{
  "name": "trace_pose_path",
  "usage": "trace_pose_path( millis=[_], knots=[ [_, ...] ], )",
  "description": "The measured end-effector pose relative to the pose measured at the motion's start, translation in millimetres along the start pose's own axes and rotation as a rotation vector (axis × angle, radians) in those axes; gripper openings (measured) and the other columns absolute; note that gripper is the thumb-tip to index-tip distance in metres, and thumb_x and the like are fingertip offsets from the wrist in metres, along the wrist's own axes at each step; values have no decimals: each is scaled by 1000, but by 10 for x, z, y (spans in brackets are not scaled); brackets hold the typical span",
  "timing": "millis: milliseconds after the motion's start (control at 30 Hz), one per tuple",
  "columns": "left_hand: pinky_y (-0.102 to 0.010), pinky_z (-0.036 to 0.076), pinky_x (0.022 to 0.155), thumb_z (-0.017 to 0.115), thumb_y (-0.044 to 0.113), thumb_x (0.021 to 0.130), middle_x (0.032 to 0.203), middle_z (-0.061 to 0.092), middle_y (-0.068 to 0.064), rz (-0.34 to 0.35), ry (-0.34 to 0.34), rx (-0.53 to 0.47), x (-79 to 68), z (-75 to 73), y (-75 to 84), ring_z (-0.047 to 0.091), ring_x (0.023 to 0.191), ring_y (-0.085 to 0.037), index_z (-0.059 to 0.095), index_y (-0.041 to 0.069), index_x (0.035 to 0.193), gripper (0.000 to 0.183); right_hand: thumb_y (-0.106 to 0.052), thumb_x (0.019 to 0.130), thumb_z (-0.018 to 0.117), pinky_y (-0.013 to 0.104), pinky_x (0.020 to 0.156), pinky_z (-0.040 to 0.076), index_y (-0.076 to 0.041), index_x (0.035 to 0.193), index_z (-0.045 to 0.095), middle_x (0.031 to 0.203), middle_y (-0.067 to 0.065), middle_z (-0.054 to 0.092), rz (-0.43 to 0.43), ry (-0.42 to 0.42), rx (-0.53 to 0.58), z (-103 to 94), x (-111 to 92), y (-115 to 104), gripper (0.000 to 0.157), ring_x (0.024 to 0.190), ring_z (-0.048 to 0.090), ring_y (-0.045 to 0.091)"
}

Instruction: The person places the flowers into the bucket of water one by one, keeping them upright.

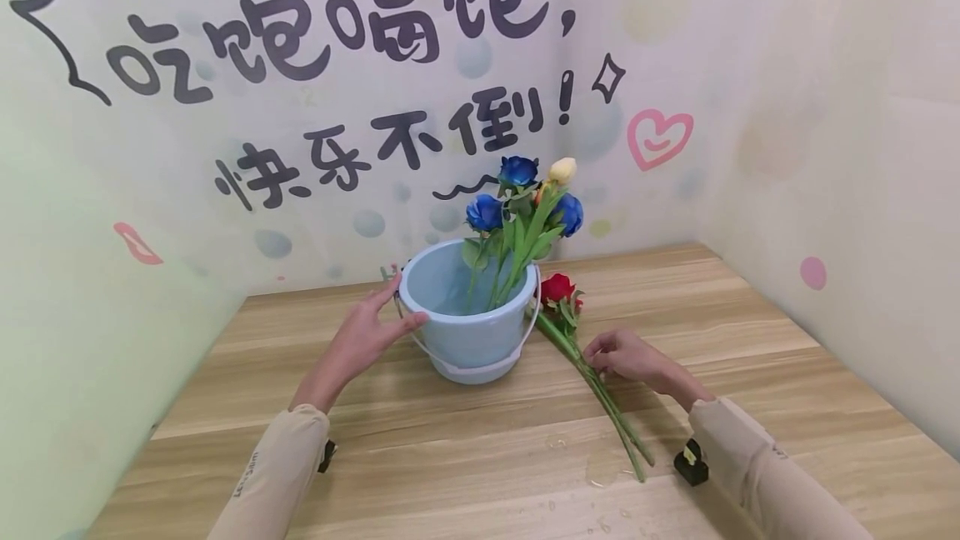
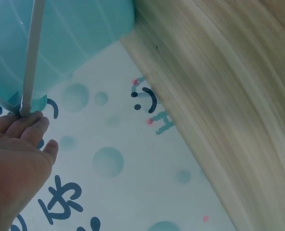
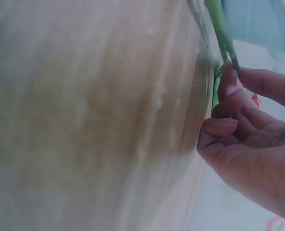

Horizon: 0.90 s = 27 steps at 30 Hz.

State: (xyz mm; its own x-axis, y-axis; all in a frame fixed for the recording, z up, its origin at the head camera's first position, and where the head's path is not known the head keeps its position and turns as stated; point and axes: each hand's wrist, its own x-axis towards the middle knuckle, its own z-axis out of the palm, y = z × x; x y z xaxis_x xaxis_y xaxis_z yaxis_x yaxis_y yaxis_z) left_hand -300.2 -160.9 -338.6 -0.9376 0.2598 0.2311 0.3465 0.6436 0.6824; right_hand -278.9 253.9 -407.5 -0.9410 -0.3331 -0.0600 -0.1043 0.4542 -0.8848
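A light blue bucket stands on the table, its pale handle hanging down the near side. Artificial flowers lean inside it: several blue roses and a cream tulip. My left hand grips the bucket's left rim, thumb on the near edge; in the left wrist view its fingers touch the rim by the handle's end. Right of the bucket lies a red rose with long green stems. My right hand pinches a flower stem between thumb and forefinger; which one, I cannot tell.
The wooden table meets printed walls at the back and both sides. Small water spots lie near the stem ends at the front. A small dark device sits at the right sleeve cuff.
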Motion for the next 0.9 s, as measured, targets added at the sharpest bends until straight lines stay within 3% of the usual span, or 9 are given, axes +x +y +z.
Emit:
trace_pose_path(
  millis=[300,567,900],
  knots=[
    [-66,26,117,72,53,94,163,29,-27,7,-1,-8,1,7,-10,26,149,-49,29,7,163,93,0,99,58,21,59,39,12,104,64,81,0,59,-20,-15,56,-30,-4,31,15,72,50,12],
    [-67,25,116,71,55,95,163,27,-27,-3,-6,-3,-5,12,-19,24,150,-49,27,7,163,94,-5,102,57,23,60,38,9,106,63,83,2,56,13,-19,116,-42,-39,9,16,72,49,14],
    [-68,27,116,71,55,95,162,28,-29,-10,-4,4,-6,1,-6,26,149,-50,28,8,163,94,-2,99,55,24,63,40,9,108,60,88,3,57,-40,14,190,-46,-83,-31,15,79,51,15]
  ],
)
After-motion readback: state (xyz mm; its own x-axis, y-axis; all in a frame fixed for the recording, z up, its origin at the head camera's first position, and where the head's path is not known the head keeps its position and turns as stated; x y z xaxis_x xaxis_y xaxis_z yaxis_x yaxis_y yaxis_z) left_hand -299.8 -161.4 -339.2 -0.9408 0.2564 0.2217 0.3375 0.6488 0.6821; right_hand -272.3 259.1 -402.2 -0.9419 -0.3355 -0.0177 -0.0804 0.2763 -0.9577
